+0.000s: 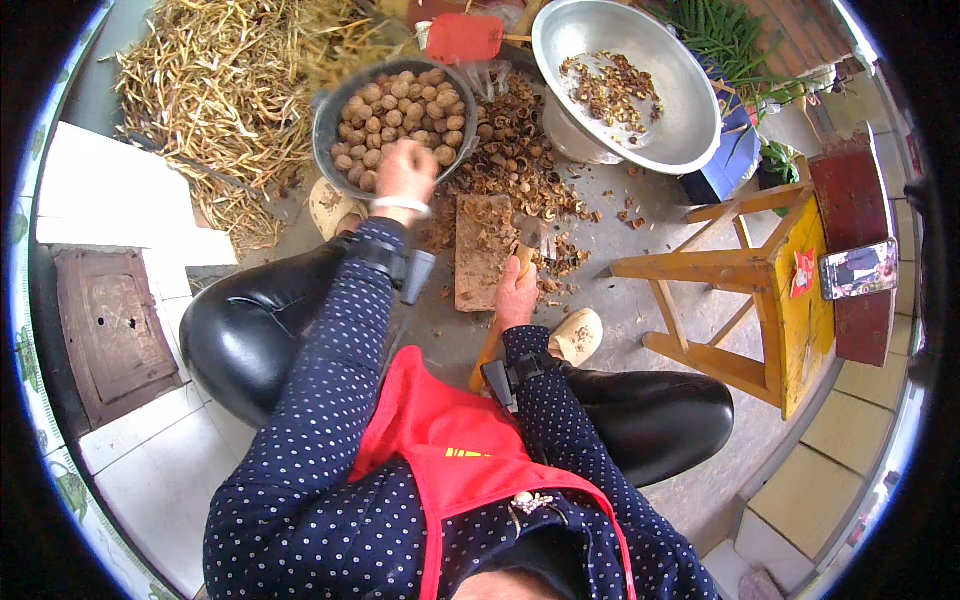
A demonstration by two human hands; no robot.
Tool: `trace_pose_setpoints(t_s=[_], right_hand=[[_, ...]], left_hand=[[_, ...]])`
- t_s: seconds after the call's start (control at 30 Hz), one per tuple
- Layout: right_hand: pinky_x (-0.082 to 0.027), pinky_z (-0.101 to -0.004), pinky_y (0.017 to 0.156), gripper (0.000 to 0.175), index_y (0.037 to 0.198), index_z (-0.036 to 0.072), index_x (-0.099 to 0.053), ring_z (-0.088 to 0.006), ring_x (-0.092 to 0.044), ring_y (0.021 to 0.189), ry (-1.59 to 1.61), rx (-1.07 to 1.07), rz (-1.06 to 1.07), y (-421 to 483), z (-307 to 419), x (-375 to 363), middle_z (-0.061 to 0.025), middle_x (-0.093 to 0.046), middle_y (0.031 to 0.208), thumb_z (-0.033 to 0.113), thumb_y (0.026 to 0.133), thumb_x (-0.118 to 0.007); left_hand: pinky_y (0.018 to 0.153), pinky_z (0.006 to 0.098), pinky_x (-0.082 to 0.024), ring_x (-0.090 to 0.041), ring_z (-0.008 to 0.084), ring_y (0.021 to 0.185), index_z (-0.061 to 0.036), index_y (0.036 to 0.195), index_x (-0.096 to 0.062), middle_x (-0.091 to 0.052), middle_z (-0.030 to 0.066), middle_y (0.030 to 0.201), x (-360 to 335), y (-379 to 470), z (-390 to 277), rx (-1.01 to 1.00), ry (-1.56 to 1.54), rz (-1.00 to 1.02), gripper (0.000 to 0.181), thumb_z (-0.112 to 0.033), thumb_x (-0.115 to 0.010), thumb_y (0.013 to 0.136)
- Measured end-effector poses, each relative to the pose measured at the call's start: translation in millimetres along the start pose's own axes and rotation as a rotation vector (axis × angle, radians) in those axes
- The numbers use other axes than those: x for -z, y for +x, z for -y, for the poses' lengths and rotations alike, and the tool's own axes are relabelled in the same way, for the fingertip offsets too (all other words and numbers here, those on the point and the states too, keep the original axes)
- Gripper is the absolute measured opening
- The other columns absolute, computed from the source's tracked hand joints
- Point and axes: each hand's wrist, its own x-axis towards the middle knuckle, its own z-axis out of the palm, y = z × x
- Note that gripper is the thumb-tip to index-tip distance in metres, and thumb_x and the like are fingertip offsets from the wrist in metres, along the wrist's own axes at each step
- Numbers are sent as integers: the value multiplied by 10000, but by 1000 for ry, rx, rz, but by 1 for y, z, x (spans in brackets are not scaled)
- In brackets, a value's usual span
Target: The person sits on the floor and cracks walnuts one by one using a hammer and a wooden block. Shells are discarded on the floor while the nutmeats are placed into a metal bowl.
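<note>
My left hand (405, 174), fingers curled, is over the near side of a dark bucket (322, 161) of whole walnuts (394, 105). The view does not settle whether it holds a walnut. My right hand (517, 294) grips the wooden handle of a hammer (489, 349), its metal head (531, 231) at the far end, above the right edge of a brick-like block (476, 277). Shell crumbs lie on the block's top. Cracked walnut shells (517, 161) are heaped behind and beside it. A metal basin (622, 150) at back right holds walnut kernel pieces (611, 90).
Dry bean pods (217, 97) are piled at back left. A red plastic fly swatter (465, 37) lies behind the bucket. To the right stands a yellow wooden stool (806, 330), with a phone (859, 268) near it. White tiled blocks (112, 180) and a small brown door (116, 322) flank my left.
</note>
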Motion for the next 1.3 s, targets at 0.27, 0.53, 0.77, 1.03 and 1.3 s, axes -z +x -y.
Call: trace_pose_setpoints(t_s=[0.27, 0.53, 0.77, 1.03, 1.3], right_hand=[[-459, -435, 630, 390, 966, 3, -525, -372, -591, 715, 54, 22, -11, 4, -7, 5, -204, -605, 752, 388, 910, -501], [-458, -453, 630, 397, 979, -4, -517, -419, -601, 740, -7, -61, 12, 7, -1, 10, -237, -609, 770, 386, 905, -508], [-449, -474, 620, 375, 955, 15, -504, -431, -593, 732, -5, 3, 36, 2, -6, 3, -236, -606, 751, 387, 917, -484], [-454, -497, 602, 341, 968, 25, -498, -454, -588, 744, -145, 42, 193, -5, 6, 4, -258, -609, 773, 362, 918, -486], [-453, -537, 653, 403, 997, 34, -478, -468, -582, 769, -352, 11, 291, -6, 12, -4, -275, -611, 795, 427, 903, -473]], left_hand=[[841, 381, -477, -615, 337, 958, 24, 988, -648, -649, 200, 992, -72, -105, -13, 101, 264, 1275, 416, -314, -635, 746], [807, 350, -478, -627, 277, 898, -18, 1060, -627, -658, 166, 977, -100, -70, 11, 295, -407, 334, 343, -251, -632, 808], [810, 388, -474, -575, 348, 948, -51, 1058, -612, -597, 181, 1044, -92, -119, 18, 105, -230, 435, 320, -145, -661, 755], [717, 360, -488, -578, 293, 812, -32, 1069, -576, -540, 153, 956, -91, -129, 28, -5, -162, 367, 394, -65, -709, 700], [683, 353, -499, -598, 271, 770, -20, 1046, -573, -546, 147, 965, -93, -129, 27, 86, -163, 366, 402, -71, -736, 682]])
